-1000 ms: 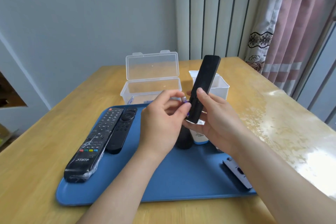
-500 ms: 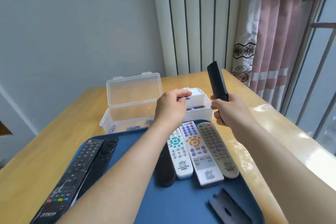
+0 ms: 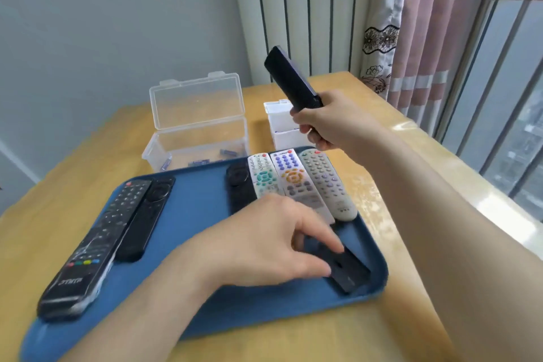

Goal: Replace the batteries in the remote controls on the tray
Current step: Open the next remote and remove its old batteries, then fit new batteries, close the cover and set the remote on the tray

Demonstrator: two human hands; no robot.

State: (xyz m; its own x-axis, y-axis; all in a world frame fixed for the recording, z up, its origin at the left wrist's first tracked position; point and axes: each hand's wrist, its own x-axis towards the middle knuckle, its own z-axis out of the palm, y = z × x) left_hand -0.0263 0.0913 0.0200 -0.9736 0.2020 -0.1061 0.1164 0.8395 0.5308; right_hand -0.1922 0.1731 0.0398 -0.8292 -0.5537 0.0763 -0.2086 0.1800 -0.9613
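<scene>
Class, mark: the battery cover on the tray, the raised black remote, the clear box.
battery cover (image 3: 351,272), head view, its uncovered end.
black remote (image 3: 289,79), head view, middle of its body.
clear box (image 3: 197,101), head view, its open lid.

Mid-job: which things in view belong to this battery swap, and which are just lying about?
Job: slim black remote control in right hand; flat black battery cover under left hand; blue plastic tray with six more remotes; clear hinged plastic box holding batteries; small white box.
Lying about: pink curtain; white ribbed radiator.
</scene>
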